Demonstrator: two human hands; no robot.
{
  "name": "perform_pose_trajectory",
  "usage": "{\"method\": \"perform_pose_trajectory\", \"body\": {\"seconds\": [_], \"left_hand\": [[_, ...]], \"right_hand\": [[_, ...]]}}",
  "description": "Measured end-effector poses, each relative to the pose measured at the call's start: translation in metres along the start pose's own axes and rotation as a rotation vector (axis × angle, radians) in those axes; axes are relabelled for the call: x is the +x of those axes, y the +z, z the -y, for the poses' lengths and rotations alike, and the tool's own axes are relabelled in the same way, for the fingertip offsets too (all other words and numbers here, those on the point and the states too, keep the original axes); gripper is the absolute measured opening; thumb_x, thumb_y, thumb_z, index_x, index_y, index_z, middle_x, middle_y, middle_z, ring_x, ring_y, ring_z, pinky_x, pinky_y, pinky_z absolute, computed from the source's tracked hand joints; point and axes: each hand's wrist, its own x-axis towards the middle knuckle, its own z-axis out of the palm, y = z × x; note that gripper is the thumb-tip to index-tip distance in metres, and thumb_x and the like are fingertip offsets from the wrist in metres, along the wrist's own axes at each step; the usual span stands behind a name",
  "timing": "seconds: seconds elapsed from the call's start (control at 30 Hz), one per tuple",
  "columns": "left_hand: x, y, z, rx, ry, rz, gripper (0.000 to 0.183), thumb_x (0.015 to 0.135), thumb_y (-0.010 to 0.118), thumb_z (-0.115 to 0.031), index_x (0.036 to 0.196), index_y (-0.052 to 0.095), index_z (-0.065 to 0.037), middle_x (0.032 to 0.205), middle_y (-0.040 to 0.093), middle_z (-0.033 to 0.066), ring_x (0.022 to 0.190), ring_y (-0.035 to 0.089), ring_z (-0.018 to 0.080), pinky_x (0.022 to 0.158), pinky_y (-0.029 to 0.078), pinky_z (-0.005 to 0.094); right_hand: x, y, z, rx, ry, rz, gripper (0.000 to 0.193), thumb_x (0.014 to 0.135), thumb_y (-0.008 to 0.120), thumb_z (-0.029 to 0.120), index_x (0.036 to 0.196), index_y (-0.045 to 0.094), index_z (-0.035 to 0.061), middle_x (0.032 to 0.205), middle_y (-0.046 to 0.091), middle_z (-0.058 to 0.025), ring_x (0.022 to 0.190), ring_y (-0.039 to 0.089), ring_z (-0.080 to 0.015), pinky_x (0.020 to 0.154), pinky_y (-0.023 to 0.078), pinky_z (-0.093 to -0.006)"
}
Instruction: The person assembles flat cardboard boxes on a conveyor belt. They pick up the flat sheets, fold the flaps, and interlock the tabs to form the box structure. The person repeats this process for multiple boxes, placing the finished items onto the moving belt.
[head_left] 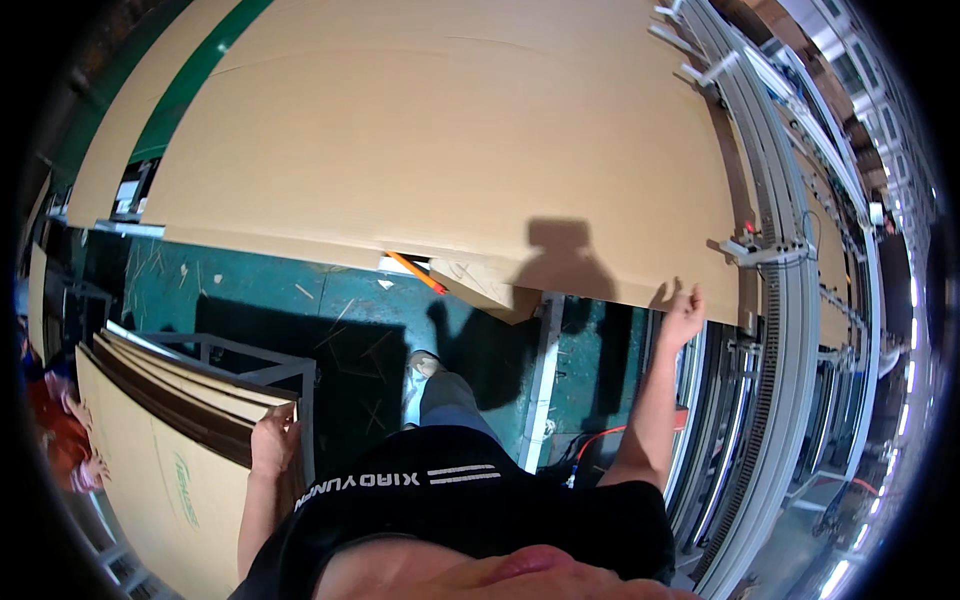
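A large flat cardboard sheet [450, 120] spreads across the work surface in front of me. At its near right edge is my right hand [683, 318], fingers apart and lifted, holding nothing; its shadow falls on the board. Low on the left, my left hand [272, 440] is closed round the corner of a cardboard sheet [150, 470] on a stack with printed green marks. More folded layers [190, 375] show along the stack's far side. The left fingertips are partly hidden by the board's edge.
A co-worker's hands and red sleeve [65, 430] are at the stack's left side. An orange-handled tool [415, 272] lies by a small cardboard piece [480, 290] at the sheet's near edge. A metal conveyor frame [775, 250] runs along the right. Scraps litter the green floor [260, 275].
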Motion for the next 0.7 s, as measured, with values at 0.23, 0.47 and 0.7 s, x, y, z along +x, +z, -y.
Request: {"method": "perform_pose_trajectory", "body": {"seconds": [0.23,0.47,0.7], "left_hand": [[0.048,0.039,-0.019,0.062,0.139,0.446,0.036,0.076,0.067,-0.009,0.111,0.061,-0.004,0.102,0.065,0.0177,0.093,0.064,0.0330,0.080,0.052,0.0378],[0.058,0.072,-0.013,0.071,0.078,0.526,0.037,0.077,0.067,-0.013,0.112,0.062,-0.004,0.109,0.064,0.0170,0.098,0.063,0.0333,0.086,0.051,0.0380],[0.028,0.081,0.015,0.051,0.011,0.468,0.039,0.075,0.063,-0.017,0.111,0.062,-0.003,0.101,0.067,0.0177,0.096,0.064,0.0322,0.085,0.052,0.0382]], "right_hand": [[0.132,-0.088,-0.075,-0.935,0.000,-0.153,0.052,0.080,0.067,0.026,0.124,0.057,0.0007,0.126,0.054,-0.0226,0.113,0.055,-0.0363,0.097,0.044,-0.0408],[0.173,-0.101,-0.111,-1.227,0.060,-0.150,0.059,0.079,0.062,0.041,0.123,0.059,0.0007,0.129,0.052,-0.0252,0.120,0.049,-0.0394,0.101,0.039,-0.0447],[0.214,-0.100,-0.158,-0.950,0.180,0.153,0.063,0.080,0.061,0.044,0.124,0.056,-0.0010,0.128,0.054,-0.0213,0.115,0.053,-0.0367,0.096,0.043,-0.0410]]}}
